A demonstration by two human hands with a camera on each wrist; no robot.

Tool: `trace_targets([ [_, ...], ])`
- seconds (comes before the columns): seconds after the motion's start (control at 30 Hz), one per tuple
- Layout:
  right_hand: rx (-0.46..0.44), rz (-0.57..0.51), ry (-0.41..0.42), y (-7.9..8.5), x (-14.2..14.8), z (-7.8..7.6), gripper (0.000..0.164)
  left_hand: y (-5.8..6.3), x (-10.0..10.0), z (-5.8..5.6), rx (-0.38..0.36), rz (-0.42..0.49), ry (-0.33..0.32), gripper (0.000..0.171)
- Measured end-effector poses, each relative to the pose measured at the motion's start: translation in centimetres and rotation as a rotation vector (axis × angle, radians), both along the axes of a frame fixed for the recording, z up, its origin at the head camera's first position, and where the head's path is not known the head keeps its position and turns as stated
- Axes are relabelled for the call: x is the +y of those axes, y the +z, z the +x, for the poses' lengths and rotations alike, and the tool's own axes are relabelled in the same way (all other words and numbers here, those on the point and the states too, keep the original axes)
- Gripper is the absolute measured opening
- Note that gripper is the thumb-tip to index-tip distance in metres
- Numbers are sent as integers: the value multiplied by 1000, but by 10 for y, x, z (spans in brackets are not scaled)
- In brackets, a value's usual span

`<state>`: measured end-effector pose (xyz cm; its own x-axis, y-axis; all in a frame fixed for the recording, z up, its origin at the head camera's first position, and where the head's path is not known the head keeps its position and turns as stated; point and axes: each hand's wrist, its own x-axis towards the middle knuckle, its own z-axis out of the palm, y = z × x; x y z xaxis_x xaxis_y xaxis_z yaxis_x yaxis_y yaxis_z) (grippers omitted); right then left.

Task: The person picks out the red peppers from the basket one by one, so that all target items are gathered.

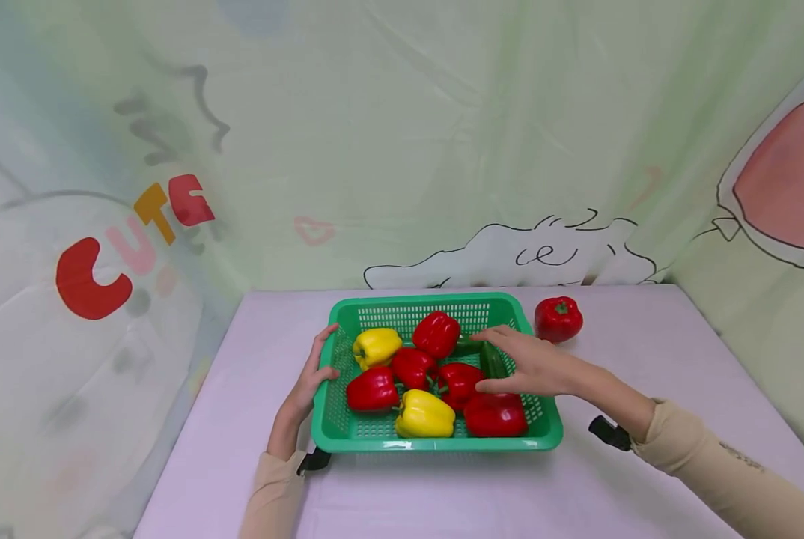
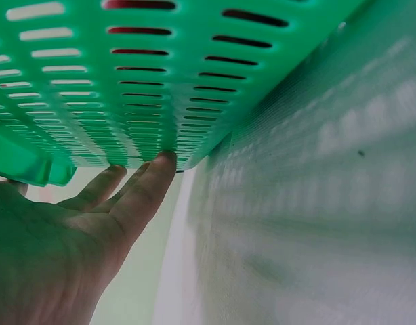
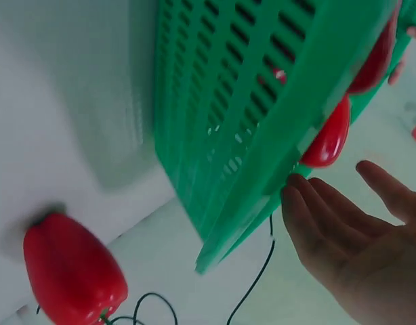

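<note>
A green plastic basket [image 1: 436, 445] holds several red bell peppers [image 1: 373, 389], two yellow bell peppers [image 1: 425, 414] and dark green cucumbers [image 1: 492, 361]. My left hand [image 1: 310, 379] grips its left rim, thumb over the edge; in the left wrist view the fingers [image 2: 143, 193] lie against the slotted outer wall. Over the right side of the basket, my right hand [image 1: 533, 363] is held with thumb and fingers apart and nothing between them. Fingertips [image 3: 296, 189] come right up to the rim in the right wrist view. The hand partly covers the cucumbers.
One red bell pepper [image 1: 558, 320] sits on the pale lilac table [image 1: 402, 501], behind and right of the basket. A printed curtain [image 1: 402, 150] hangs around the table's back and sides. Thin dark cord [image 3: 259, 274] shows in the right wrist view.
</note>
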<state>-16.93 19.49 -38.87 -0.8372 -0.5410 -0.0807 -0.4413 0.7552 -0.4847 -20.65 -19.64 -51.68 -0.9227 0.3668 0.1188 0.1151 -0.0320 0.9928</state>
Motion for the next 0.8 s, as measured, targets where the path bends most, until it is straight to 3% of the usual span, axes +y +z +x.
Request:
trace_targets([
  [0.27, -156, 53, 72, -12, -10, 10, 70, 0, 1, -1, 1, 2, -5, 82],
  [0.8, -211, 148, 58, -11, -11, 10, 74, 1, 2, 1, 11, -4, 0, 83],
])
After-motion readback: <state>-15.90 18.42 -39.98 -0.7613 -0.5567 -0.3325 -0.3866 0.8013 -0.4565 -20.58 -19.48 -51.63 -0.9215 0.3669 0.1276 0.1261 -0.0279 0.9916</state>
